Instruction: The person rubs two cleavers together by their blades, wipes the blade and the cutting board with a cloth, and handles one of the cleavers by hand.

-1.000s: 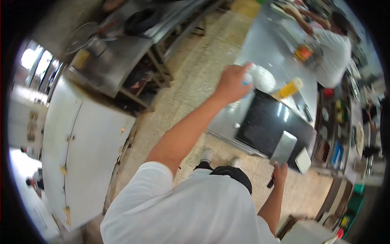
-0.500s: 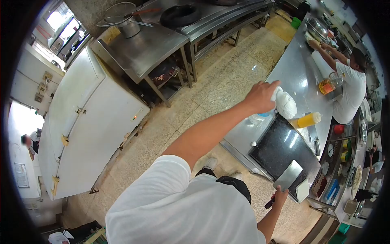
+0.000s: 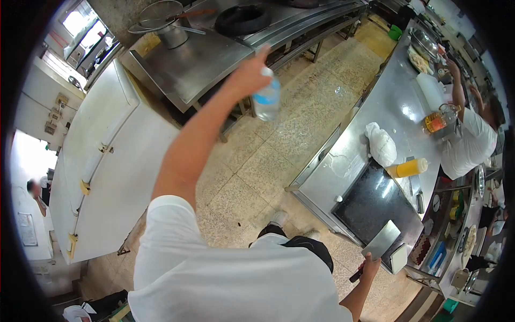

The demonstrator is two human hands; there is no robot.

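Observation:
My left hand (image 3: 249, 78) is closed around the top of a clear plastic water bottle (image 3: 267, 104) with a blue label. The bottle hangs upright above the floor, away from the counter. Lower right, my right hand (image 3: 370, 266) grips the dark handle of a cleaver (image 3: 382, 239), its broad blade over the end of a black cutting board (image 3: 375, 197). Beside the blade sits a white rectangular block (image 3: 398, 258). A white plastic bag (image 3: 381, 145) lies behind the board, with a yellow squeeze bottle (image 3: 412, 168) and a knife (image 3: 416, 189) near it.
The steel counter (image 3: 348, 140) runs along the right. Across it a co-worker (image 3: 472, 139) stands by an oil bottle (image 3: 435, 121). A steel table (image 3: 198, 70) with a pot (image 3: 173, 37) and a wok (image 3: 242, 20) stands at the back, a white freezer (image 3: 120, 161) on the left.
My left hand has swung left from the counter, lifting the water bottle off it. The right hand with the cleaver stays about where it was. The co-worker's arms have shifted.

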